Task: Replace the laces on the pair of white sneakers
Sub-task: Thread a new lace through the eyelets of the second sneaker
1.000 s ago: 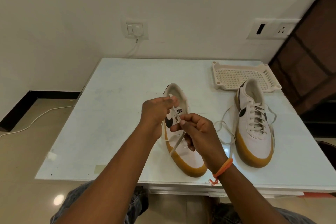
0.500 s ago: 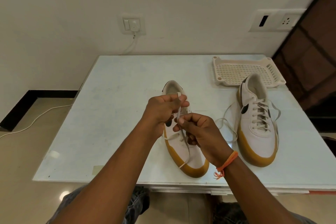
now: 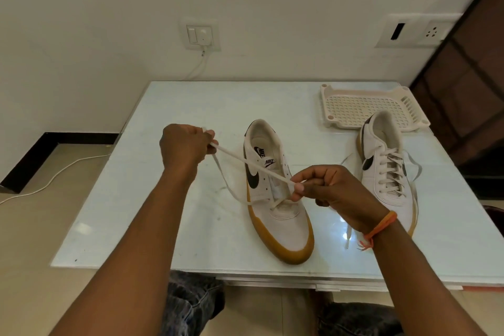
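Pinched between both hands: lace (image 3: 246,163), taut from left hand (image 3: 183,148) to right hand (image 3: 331,190), above near-centre sneaker (image 3: 275,194). Threaded through lowest eyelets only. Advice: even both ends before crossing upward. Laced sneaker (image 3: 387,163): right.

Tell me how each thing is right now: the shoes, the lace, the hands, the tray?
Left hand: grips one end of the lace.
Right hand: pinches the lace further along.
Lace: stretched taut between both hands, threaded only through the lowest eyelets.
Near sneaker: upright on the table, almost unlaced.
Far sneaker: upright, fully laced, ends loose and untied.
Tray: flat on the table, nothing in it.
Table: bears both sneakers and the tray.
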Motion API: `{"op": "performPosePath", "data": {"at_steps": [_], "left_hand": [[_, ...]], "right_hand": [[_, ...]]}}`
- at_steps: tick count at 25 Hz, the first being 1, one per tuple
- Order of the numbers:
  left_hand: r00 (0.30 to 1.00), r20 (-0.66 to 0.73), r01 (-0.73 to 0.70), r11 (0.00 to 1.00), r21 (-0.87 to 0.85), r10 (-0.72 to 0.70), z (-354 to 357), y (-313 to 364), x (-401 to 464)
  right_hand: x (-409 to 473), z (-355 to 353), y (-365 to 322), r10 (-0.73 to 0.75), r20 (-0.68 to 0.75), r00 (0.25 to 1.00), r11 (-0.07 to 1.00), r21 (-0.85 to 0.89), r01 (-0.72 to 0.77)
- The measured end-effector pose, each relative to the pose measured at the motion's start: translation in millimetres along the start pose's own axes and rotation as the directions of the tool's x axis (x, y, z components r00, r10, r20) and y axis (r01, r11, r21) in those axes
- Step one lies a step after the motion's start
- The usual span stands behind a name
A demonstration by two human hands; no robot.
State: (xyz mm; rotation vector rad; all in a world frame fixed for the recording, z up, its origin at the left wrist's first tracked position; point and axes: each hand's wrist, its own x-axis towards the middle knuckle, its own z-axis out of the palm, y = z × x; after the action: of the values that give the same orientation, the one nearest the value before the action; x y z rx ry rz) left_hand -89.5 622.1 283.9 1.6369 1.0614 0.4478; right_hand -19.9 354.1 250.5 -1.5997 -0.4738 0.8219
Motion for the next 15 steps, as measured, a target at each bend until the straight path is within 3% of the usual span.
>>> {"op": "performPosePath", "data": {"at_steps": [2, 4, 6, 7, 8, 10, 11, 13, 15], "left_hand": [[0.996, 0.074, 0.020, 0.953, 0.302, -0.045, -7.9, -8.0, 6.0], [0.991, 0.102, -0.007, 0.727, 0.687, -0.087, -9.0, -11.5, -1.0], [0.994, 0.099, -0.105, 0.466, 0.878, 0.037, -0.9, -11.4, -14.6], [0.978, 0.137, -0.191, 0.425, 0.885, 0.156, 5.5, -8.2, -21.6], [0.939, 0.213, -0.320, 0.456, 0.831, 0.271, 13.1, -2.9, -28.8], [0.828, 0.453, -0.546, 0.654, 0.523, 0.329, 31.2, 6.2, -41.8], [0.751, 0.591, -0.566, 0.749, 0.344, 0.296, 39.6, 8.7, -50.9], [0.616, 0.758, -0.482, 0.864, 0.145, 0.217, 53.2, 6.8, -68.9], [0.609, 0.771, -0.377, 0.924, 0.072, 0.189, 59.9, -0.4, -74.0]], "right_hand": [[-0.6, -9.7, 0.9, -0.009, -0.075, 0.997, 1.000, -0.020, 0.008], [0.7, -11.3, 2.1, -0.022, -0.109, 0.994, 0.999, -0.037, 0.018], [3.5, -7.2, 4.6, -0.052, -0.073, 0.996, 0.996, -0.074, 0.046], [4.9, -4.1, 6.6, -0.069, -0.048, 0.996, 0.993, -0.096, 0.064], [5.5, -0.9, 7.1, -0.082, -0.027, 0.996, 0.990, -0.116, 0.078], [6.8, 3.0, 6.1, -0.104, -0.011, 0.994, 0.985, -0.141, 0.102], [7.2, 3.7, 4.8, -0.121, -0.024, 0.992, 0.982, -0.149, 0.116], [6.4, 2.6, 1.8, -0.153, -0.078, 0.985, 0.972, -0.190, 0.136], [6.1, -1.6, 0.3, -0.177, -0.135, 0.975, 0.963, -0.226, 0.144]]}}
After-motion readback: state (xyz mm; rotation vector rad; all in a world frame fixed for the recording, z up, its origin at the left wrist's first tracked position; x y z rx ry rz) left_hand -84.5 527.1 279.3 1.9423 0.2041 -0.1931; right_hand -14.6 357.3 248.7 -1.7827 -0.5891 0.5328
